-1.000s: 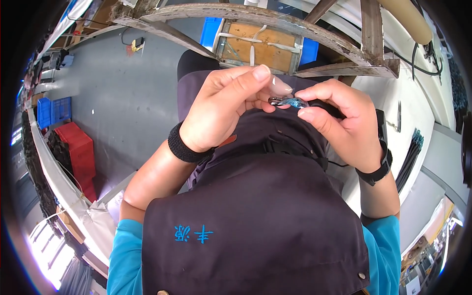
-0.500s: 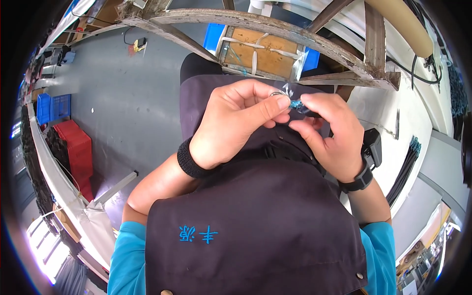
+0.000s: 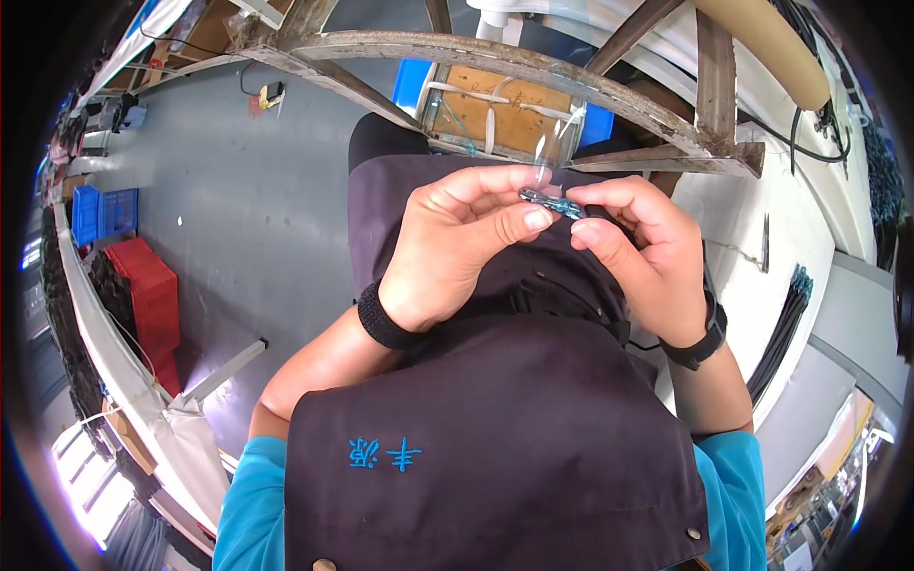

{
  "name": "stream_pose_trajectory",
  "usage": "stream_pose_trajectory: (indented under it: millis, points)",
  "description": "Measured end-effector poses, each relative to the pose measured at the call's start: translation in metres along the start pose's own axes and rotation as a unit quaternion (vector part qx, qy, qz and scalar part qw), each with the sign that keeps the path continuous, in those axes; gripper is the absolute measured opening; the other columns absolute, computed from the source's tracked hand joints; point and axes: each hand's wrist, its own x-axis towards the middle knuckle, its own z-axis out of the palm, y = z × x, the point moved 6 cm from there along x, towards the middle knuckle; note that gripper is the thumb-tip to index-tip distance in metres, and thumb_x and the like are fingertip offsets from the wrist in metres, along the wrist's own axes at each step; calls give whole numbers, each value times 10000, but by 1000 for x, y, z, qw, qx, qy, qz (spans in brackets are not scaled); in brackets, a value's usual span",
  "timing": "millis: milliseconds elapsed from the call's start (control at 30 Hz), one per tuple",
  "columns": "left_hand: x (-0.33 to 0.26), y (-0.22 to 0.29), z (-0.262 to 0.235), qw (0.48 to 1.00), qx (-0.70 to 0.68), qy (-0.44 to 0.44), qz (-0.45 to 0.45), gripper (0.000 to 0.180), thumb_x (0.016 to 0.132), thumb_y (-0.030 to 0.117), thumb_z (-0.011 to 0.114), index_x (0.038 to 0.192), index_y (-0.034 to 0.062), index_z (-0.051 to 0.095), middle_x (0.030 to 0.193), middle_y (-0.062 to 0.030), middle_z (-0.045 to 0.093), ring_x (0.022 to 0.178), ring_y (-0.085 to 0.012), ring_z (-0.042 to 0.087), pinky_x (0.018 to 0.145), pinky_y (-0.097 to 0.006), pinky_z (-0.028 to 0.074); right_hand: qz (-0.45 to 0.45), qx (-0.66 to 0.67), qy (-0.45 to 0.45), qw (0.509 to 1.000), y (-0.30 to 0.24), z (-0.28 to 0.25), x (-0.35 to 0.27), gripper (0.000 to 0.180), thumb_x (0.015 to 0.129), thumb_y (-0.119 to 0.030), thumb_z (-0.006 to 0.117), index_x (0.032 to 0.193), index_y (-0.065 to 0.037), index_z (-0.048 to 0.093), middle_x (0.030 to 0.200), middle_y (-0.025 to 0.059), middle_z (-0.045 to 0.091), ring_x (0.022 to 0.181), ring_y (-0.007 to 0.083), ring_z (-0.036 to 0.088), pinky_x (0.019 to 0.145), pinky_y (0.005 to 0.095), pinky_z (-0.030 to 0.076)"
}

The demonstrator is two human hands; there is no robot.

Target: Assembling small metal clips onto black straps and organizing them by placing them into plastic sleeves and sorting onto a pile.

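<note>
Above my lap, both hands meet at a small shiny teal-and-dark piece [image 3: 554, 203] with a metal loop at its left end; its exact kind I cannot make out. My left hand [image 3: 452, 233] pinches the loop end between thumb and forefinger. Thumb and fingers of my right hand [image 3: 649, 252] close on the teal end. Glossy clear slivers, perhaps plastic film [image 3: 543, 152], show just beyond the fingertips. A dark apron [image 3: 495, 428] covers my body and lap beneath the hands.
Ahead stands a worn wooden frame [image 3: 514, 59], with a strapped brown board [image 3: 476, 95] and blue bin behind it. White work surface [image 3: 733, 247] at right holds a bundle of dark cords [image 3: 785, 328] with teal ends. Red crates [image 3: 148, 295] and a blue crate [image 3: 103, 211] sit left.
The small piece has turned so its length now shows, lying slantwise between the hands. My right hand has dropped slightly, and its fingertips have shifted along the teal end.
</note>
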Motion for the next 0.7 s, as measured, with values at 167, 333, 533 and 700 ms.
stream_pose_trajectory:
  millis: [167,333,533,700]
  points:
    - [-1,-8,1,998,-12,55,-24,163,869,80,615,1026,40,607,960,-100,660,894,-172,641,768,-275,522,100,-32,-88,991,-1,-6,15,159,889,-150,591,908,7,613,748,48,636,660,66,572,603,207,450]
    - [3,-12,3,994,-27,95,-39,92,865,79,624,944,33,615,884,-81,663,821,-148,638,717,-254,504,271,113,-101,951,29,-4,4,283,938,-275,518,855,-17,597,722,15,608,606,52,520,563,192,415]
    - [-5,-3,-10,991,23,125,-51,30,894,100,583,891,92,554,859,-38,651,824,-140,631,727,-252,493,-34,-164,109,980,28,-45,-29,207,855,-120,607,1009,16,581,858,123,609,786,233,599,739,306,467]
    - [-8,4,-9,991,19,121,-52,28,895,100,581,895,101,553,852,-33,655,821,-140,641,727,-260,514,12,-468,263,843,61,-157,-62,198,870,-146,576,1001,2,591,931,159,609,872,302,579,782,347,451]
